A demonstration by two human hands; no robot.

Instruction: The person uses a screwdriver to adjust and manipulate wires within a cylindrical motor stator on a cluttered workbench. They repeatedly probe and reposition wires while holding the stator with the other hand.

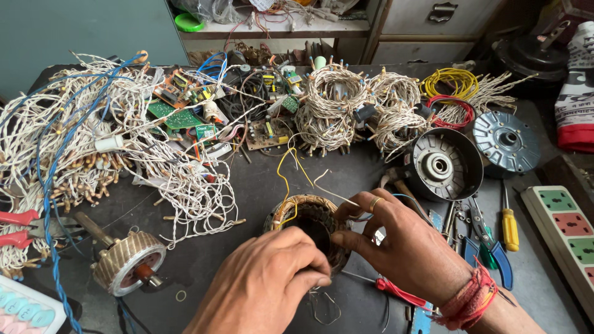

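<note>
The wound stator (309, 213) is gripped by the left hand (266, 284) while a lead is pinched by the right hand (402, 241); careful threading seems needed next

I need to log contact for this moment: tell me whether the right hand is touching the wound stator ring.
Touching. The head view shows the right hand with its fingertips pressed on the rim of the wound stator ring, no gap between them.

A dark grey tabletop (260, 185) carries cream-and-white twisted wire bundles (74, 148) threaded with blue strands at far left. Green circuit boards (176, 116) lie beside them. Coils of yellow wire (448, 80) and red wire (455, 111) sit far right. Near right are a yellow-handled screwdriver (509, 227), blue-handled pliers (495, 253), and a cream power strip (566, 238) with green and red sockets. The right hand (402, 241) wears a gold ring and red wrist threads.
</note>
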